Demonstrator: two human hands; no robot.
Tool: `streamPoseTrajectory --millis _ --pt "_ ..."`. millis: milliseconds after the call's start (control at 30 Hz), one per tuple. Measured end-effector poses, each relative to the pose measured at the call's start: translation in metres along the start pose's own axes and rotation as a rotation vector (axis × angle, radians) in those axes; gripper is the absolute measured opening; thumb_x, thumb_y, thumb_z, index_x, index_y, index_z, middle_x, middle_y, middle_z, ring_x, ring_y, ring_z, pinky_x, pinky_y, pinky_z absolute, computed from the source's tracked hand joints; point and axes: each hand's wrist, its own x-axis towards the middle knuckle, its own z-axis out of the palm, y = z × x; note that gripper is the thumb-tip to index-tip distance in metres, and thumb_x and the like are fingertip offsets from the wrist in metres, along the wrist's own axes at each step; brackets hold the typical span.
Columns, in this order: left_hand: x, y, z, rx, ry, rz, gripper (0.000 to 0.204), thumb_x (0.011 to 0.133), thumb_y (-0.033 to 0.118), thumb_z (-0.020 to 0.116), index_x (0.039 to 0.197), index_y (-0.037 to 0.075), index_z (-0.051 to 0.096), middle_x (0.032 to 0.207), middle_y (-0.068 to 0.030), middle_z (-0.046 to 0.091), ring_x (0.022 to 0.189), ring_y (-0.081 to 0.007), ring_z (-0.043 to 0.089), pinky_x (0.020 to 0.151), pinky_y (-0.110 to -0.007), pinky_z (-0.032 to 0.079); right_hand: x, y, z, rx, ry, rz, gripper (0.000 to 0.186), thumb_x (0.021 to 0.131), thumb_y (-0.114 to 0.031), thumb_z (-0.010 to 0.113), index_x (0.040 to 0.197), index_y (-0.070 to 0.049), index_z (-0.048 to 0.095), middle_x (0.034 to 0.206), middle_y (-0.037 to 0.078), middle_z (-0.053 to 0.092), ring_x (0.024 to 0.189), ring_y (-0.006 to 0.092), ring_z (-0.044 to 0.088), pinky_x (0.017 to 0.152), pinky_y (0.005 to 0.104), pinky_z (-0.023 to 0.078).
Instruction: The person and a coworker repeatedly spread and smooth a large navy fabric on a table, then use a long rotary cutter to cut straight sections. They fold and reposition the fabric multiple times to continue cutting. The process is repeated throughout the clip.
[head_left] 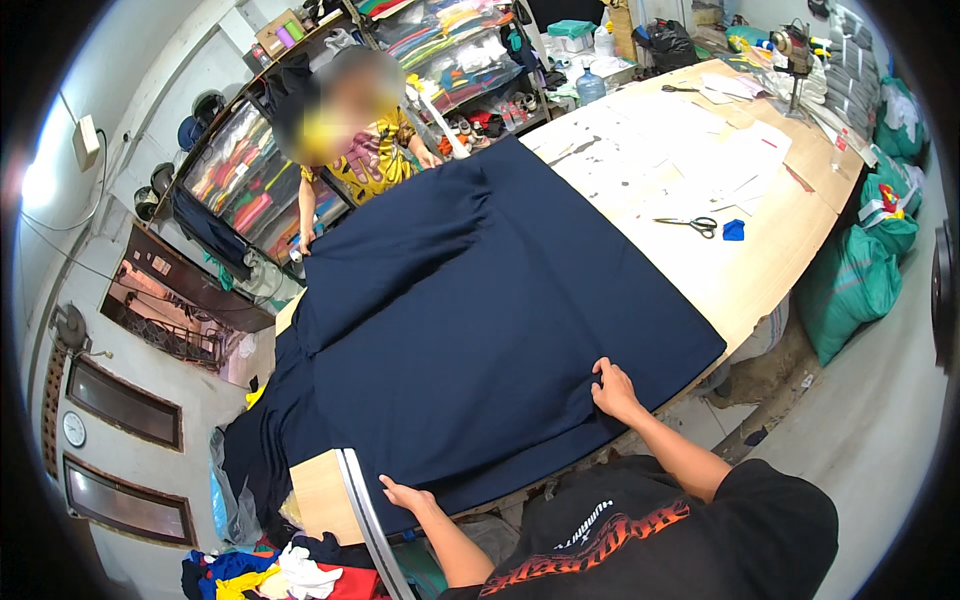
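Note:
A large navy fabric (470, 300) lies spread over a long wooden table (760, 260), its left end hanging off the table. My right hand (614, 388) grips the fabric at its near edge, and creases fan out from the fingers. My left hand (405, 493) rests flat on the same edge further left, fingers apart, beside a long metal bar (358, 500). Across the table a person in a yellow patterned shirt (375, 160) holds the far edge with both hands.
Scissors (690, 224) and a small blue piece (733, 230) lie on the bare wood past the fabric, with paper sheets (730, 160) beyond. Green sacks (850, 280) stand by the table. Shelves of coloured cloth (250, 180) line the far wall. Fabric scraps (270, 575) are piled on the floor.

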Motion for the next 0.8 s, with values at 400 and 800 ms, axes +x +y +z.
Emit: streamPoseTrajectory --millis 400,800 --pt "-0.010 0.019 0.006 -0.139 -0.098 -0.061 0.087 0.098 0.050 0.071 0.152 -0.010 0.039 0.151 -0.0244 0.050 0.131 -0.0353 0.057 0.113 -0.048 0.047 0.015 0.010 -0.008 0.684 -0.308 0.520 0.086 0.092 -0.017 0.079 0.159 0.009 0.031 0.149 0.026 0.053 0.121 0.0300 0.059 0.090 0.0418 0.050" --pt "-0.029 0.074 0.010 0.029 0.080 0.555 0.066 0.111 0.041 0.053 0.145 -0.015 0.050 0.149 -0.0304 0.054 0.130 -0.0360 0.058 0.114 -0.042 0.044 -0.010 0.004 -0.059 0.538 -0.131 0.352 0.077 0.100 -0.033 0.072 0.157 0.005 0.038 0.161 0.033 0.038 0.152 0.0440 0.037 0.121 0.0536 0.034"
